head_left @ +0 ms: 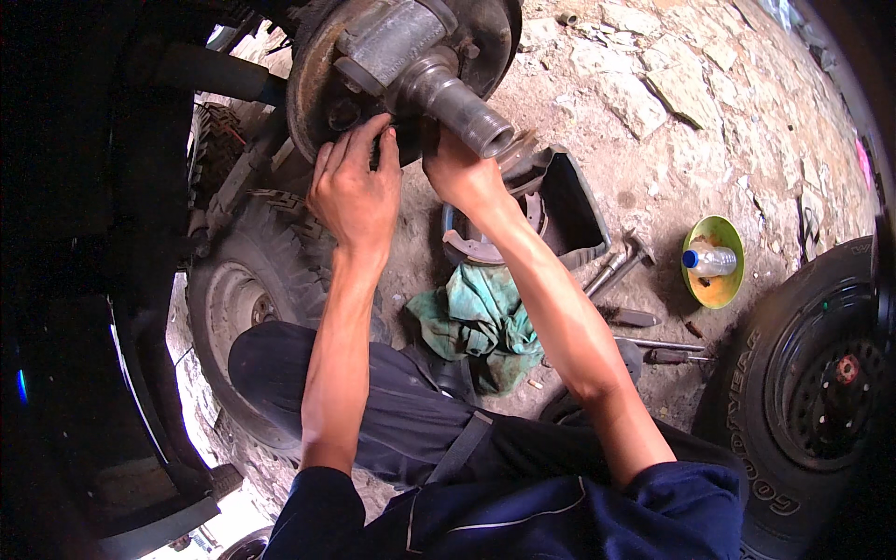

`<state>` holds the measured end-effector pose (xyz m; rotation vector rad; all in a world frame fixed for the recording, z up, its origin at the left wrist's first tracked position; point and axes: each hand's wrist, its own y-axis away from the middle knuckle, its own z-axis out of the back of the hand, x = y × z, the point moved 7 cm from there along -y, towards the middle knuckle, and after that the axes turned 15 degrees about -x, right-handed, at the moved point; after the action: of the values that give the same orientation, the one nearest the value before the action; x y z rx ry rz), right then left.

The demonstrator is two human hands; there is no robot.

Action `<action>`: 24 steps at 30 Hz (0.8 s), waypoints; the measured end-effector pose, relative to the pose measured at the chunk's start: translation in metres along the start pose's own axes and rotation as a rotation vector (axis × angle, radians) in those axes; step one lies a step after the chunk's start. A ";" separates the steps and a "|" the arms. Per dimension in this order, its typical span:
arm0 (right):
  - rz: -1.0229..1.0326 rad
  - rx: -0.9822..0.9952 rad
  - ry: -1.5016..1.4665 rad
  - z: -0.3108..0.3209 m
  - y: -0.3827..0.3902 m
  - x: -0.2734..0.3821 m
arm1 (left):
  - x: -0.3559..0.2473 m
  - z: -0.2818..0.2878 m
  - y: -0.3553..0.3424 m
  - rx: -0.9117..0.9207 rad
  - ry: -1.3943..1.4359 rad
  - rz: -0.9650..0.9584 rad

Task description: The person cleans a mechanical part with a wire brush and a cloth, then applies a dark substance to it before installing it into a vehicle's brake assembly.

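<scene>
A round, rusty brake backing plate point(308, 89) stands at the top, with a grey metal block point(397, 42) bolted across its face. From its middle a hollow threaded spindle point(467, 110) sticks out toward the lower right. My left hand point(357, 187) reaches to the plate's lower edge, fingers bent and thumb apart from them; nothing shows in it. Just under the spindle is my right hand point(462, 177). Its fingers are out of sight behind the spindle and in shadow, so what they touch is hidden.
Below my hands, a black tub point(590, 210), a curved brake shoe point(473, 248) and a green cloth point(485, 313) lie on the ground. To the right are a hammer point(640, 248), a screwdriver point(668, 357) and a green bowl point(714, 297) holding a plastic bottle point(719, 261). Tires point(737, 411) flank me.
</scene>
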<state>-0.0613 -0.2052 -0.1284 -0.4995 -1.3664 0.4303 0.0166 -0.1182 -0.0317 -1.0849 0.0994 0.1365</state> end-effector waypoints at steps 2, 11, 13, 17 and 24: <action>-0.041 0.017 -0.018 -0.001 0.002 0.000 | 0.000 0.000 0.000 -0.006 -0.009 -0.008; -0.193 -0.034 -0.244 -0.014 0.014 -0.045 | -0.007 -0.005 -0.001 -0.020 -0.005 -0.013; -0.626 0.238 -0.328 -0.022 0.018 -0.042 | -0.002 0.000 -0.002 -0.023 -0.026 -0.019; -1.124 0.284 -0.663 -0.024 0.026 -0.028 | -0.001 0.000 -0.001 -0.015 -0.034 -0.017; -0.166 -0.040 -0.283 -0.017 0.009 -0.040 | -0.007 -0.005 -0.002 -0.038 0.019 -0.013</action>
<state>-0.0503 -0.2216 -0.1683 -0.3629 -1.6785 0.3465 0.0095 -0.1242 -0.0313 -1.1242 0.1071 0.1166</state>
